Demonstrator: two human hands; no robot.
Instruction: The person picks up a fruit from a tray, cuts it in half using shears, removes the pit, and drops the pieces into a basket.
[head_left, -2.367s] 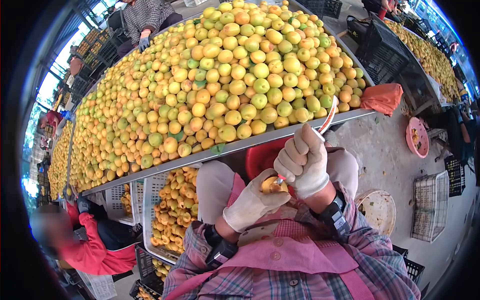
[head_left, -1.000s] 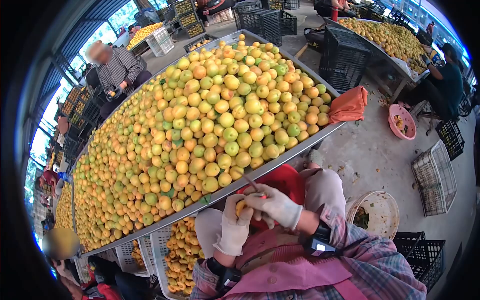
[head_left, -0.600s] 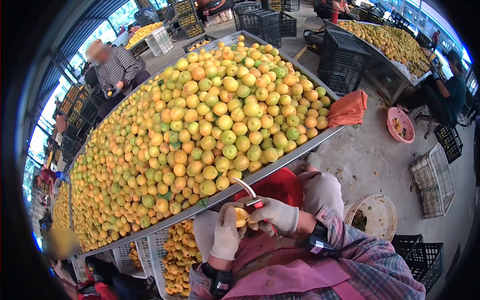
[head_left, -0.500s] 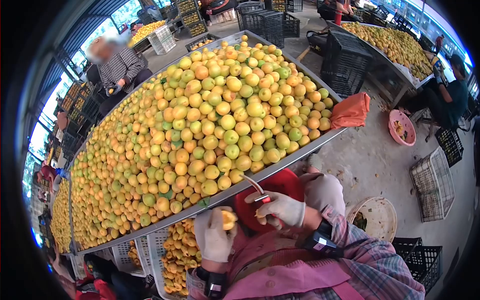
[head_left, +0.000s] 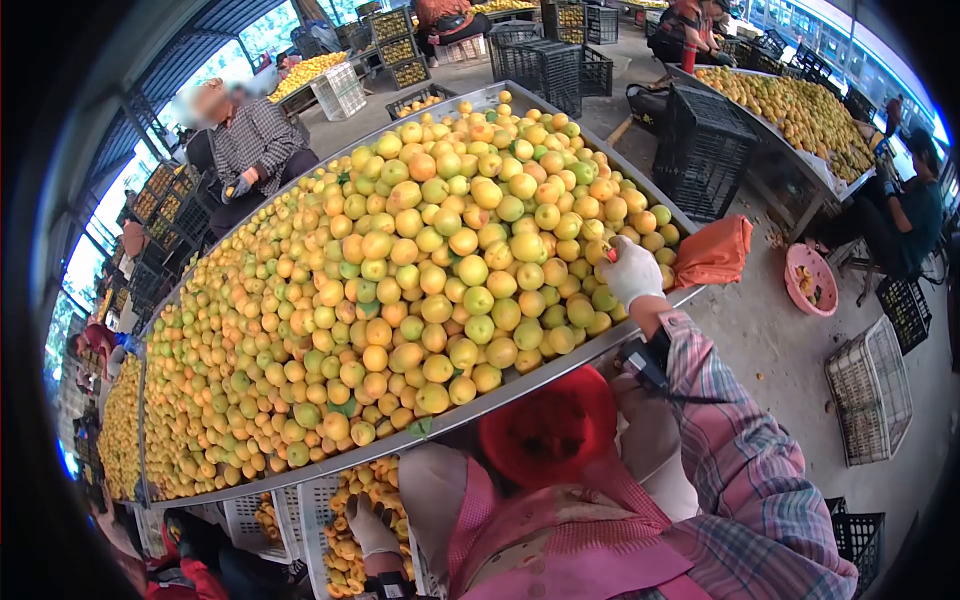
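Note:
Over a white crate [head_left: 318, 520] of opened, pitted apricots [head_left: 372, 480], my left hand [head_left: 372, 528] in a pale glove is low, fingers apart, with no fruit visible in it. My right hand [head_left: 634, 272], also gloved, reaches to the right end of the heap of whole yellow-green apricots [head_left: 440, 250]. A bit of a red-handled tool [head_left: 611, 255] shows at its fingers; the tool's curved metal end is hidden. Whether those fingers also grip an apricot cannot be seen. Below the table edge sits a red basin [head_left: 550, 425] between my knees.
A metal rim [head_left: 480, 405] borders the sloping table. An orange cloth bundle [head_left: 714, 252] hangs at its right corner. Black crates [head_left: 705, 145], a pink basin [head_left: 810, 280] and a white crate [head_left: 868, 390] stand on the floor. A person [head_left: 255, 140] sits across the table.
My right hand has gone from my lap up to the heap with the tool. My left hand has dropped to the crate; the apricot it held is no longer seen in it.

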